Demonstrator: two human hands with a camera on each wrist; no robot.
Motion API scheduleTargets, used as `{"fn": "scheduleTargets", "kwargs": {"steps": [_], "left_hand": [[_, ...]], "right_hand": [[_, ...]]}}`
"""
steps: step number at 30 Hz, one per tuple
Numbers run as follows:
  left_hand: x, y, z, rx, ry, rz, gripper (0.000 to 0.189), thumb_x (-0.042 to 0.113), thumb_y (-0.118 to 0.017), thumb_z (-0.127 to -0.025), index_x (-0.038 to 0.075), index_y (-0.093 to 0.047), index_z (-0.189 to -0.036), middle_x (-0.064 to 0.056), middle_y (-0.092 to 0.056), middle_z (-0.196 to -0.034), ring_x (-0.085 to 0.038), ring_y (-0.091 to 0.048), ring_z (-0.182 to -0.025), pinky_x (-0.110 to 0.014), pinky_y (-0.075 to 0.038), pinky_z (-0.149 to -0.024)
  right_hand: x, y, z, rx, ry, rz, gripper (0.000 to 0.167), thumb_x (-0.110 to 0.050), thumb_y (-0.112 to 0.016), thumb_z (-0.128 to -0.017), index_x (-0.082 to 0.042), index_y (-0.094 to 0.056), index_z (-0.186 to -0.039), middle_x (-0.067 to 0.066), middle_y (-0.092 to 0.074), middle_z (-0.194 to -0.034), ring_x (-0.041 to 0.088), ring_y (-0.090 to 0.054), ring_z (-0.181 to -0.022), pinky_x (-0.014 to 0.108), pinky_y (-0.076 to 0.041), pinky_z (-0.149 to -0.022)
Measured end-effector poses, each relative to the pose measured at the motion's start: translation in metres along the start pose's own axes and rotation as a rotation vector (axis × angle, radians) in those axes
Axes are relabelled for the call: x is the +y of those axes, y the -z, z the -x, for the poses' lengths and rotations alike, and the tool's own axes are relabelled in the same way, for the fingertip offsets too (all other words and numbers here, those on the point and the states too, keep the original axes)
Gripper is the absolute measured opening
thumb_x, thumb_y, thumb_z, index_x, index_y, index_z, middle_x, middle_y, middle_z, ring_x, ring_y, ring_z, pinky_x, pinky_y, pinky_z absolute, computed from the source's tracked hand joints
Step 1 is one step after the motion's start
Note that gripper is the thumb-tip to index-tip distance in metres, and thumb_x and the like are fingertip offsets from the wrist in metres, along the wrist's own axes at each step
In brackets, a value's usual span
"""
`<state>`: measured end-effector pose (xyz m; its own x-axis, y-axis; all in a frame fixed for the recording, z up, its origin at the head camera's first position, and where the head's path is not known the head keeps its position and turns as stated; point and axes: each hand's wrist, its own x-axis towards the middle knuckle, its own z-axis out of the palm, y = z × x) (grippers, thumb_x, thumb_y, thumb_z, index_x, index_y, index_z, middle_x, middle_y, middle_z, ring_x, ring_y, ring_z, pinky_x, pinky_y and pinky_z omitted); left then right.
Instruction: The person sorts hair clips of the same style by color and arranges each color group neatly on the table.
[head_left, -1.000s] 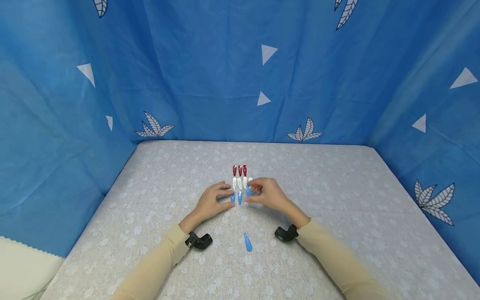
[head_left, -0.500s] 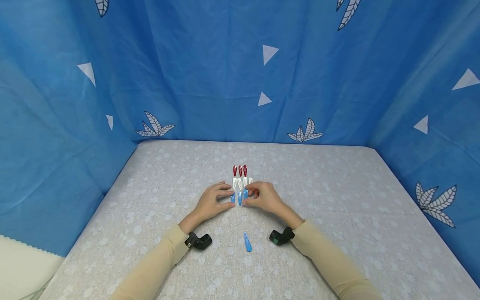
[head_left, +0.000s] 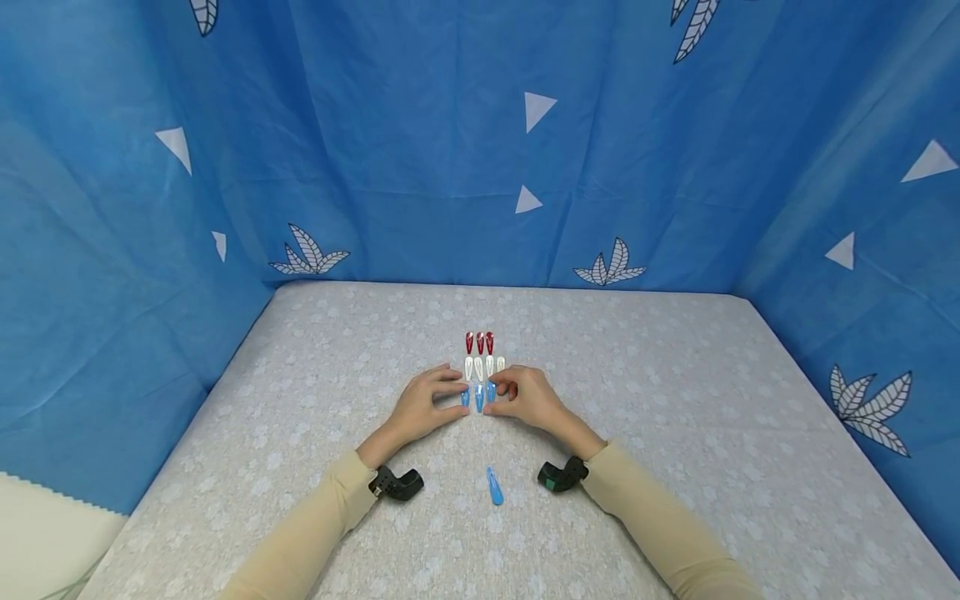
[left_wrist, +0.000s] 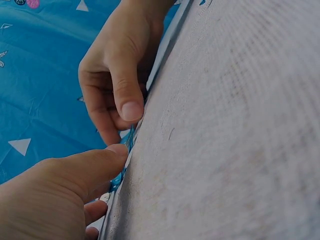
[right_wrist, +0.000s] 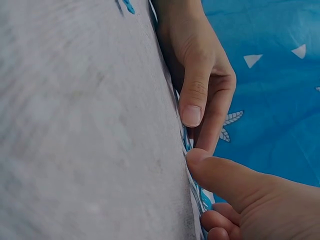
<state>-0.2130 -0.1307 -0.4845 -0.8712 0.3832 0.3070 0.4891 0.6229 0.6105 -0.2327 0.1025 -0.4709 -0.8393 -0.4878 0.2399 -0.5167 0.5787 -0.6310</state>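
Observation:
Three blue snap hair clips lie side by side on the table in the head view. My left hand (head_left: 420, 402) holds the left blue clip (head_left: 465, 397) between thumb and fingers. The middle blue clip (head_left: 479, 398) lies untouched between the hands. Thumb and index finger of my right hand (head_left: 527, 398) pinch the right blue clip (head_left: 491, 392) at its two ends. In the left wrist view the thumb of my left hand (left_wrist: 60, 185) is low beside a blue edge. From the right wrist view, my right hand (right_wrist: 260, 192) mostly hides its clip.
Just beyond the blue clips is a row of several white hair clips (head_left: 478, 368), the rightmost partly behind my right hand. Three red hair clips (head_left: 480, 342) line up farther back. One more blue clip (head_left: 495, 486) lies nearer me. Blue curtains (head_left: 450, 150) border the patterned tablecloth (head_left: 337, 333).
My right hand has brought its blue clip left and slightly toward me, down beside the middle one, and has hardly moved over the last half second. The left hand stays in place.

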Motion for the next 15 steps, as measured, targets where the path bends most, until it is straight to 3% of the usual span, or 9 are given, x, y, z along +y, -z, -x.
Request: {"fn": "scheduleTargets", "kwargs": {"steps": [15], "left_hand": [[-0.0006,-0.0012,-0.0002,0.001,0.012,0.000,0.040,0.026,-0.081,-0.079,0.008,-0.074,-0.114,-0.012,-0.064,-0.130,-0.036,-0.045,-0.137,-0.058,-0.036,-0.111]], "right_hand": [[0.0010,-0.0016,0.0003,0.000,0.018,0.014,0.047,-0.025,-0.087,-0.074,-0.001,-0.071,-0.111,0.002,-0.063,-0.080,0.004,-0.047,-0.062,0.019,-0.045,-0.057]]}}
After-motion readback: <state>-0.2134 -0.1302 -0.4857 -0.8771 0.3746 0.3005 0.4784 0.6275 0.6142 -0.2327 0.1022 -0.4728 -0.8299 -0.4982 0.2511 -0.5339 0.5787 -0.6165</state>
